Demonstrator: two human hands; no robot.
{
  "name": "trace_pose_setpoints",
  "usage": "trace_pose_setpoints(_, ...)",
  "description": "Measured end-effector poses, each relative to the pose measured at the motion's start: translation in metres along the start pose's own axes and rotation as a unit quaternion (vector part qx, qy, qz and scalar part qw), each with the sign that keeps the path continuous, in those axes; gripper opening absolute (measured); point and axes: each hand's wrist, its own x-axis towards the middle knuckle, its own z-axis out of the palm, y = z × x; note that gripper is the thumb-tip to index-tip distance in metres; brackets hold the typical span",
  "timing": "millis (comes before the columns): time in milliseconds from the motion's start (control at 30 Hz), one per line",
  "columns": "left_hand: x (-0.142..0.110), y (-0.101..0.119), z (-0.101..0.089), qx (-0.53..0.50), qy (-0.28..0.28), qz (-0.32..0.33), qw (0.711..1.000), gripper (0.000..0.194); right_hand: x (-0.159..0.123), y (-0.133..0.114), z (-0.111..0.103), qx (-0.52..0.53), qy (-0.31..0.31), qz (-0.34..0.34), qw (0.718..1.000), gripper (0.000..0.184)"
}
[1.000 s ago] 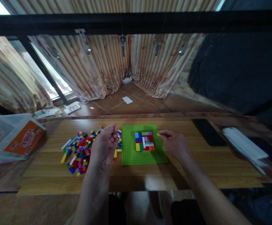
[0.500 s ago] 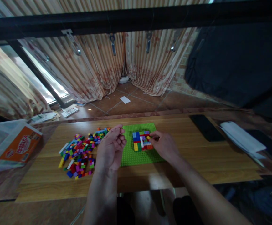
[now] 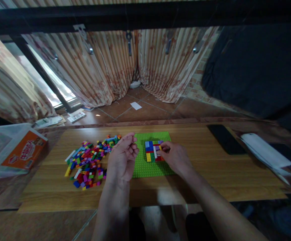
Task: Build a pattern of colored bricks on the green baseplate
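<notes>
A green baseplate (image 3: 142, 167) lies on the wooden table (image 3: 205, 170) with a small multicoloured brick patch (image 3: 150, 150) built on it. My right hand (image 3: 173, 158) rests over the patch's right side, its fingers pinched on a small yellow brick (image 3: 160, 147) pressed against the patch. My left hand (image 3: 123, 160) hovers palm-up at the plate's left edge, fingers loosely curled; I cannot make out anything in it. A heap of loose coloured bricks (image 3: 88, 160) spreads to the left of that hand.
An orange box inside a clear plastic bag (image 3: 14, 150) sits at the table's left end. A black phone (image 3: 223, 139) and a white paper bundle (image 3: 264, 150) lie at the right. Curtains and a tiled floor are beyond the far edge.
My right hand moved left from beside the patch onto it, carrying the yellow brick. My left hand drifted right toward the baseplate and its fingers loosened.
</notes>
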Motion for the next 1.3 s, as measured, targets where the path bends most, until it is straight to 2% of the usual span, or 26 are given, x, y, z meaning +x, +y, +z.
trace_pose_setpoints(300, 0.003, 0.001, -0.003, -0.005, 0.006, 0.001, 1.000, 0.010, 0.002, 0.008, -0.006, 0.007, -0.013, -0.058, 0.998, 0.022)
trace_pose_setpoints(633, 0.004, 0.000, -0.005, 0.004, -0.002, 0.000, 1.000, 0.010, 0.007, 0.010, -0.004, 0.092, -0.006, -0.009, 0.996, 0.010)
trace_pose_setpoints(967, 0.005, -0.002, -0.003, -0.003, 0.008, -0.002, 1.000, 0.012, 0.012, 0.006, -0.006, 0.053, -0.015, 0.000, 0.998, 0.009)
trace_pose_setpoints(1100, 0.006, -0.001, -0.004, 0.007, 0.006, 0.001, 1.000, 0.014, 0.013, 0.012, -0.004, 0.071, -0.011, -0.009, 0.997, 0.007)
trace_pose_setpoints(1200, 0.005, 0.001, -0.006, 0.008, 0.014, 0.010, 1.000, 0.012, 0.016, 0.023, -0.005, 0.111, -0.017, 0.001, 0.994, 0.012)
trace_pose_setpoints(1300, 0.004, 0.005, -0.009, 0.007, 0.019, 0.024, 1.000, 0.010, 0.021, 0.033, -0.011, 0.167, 0.030, 0.047, 0.984, 0.021)
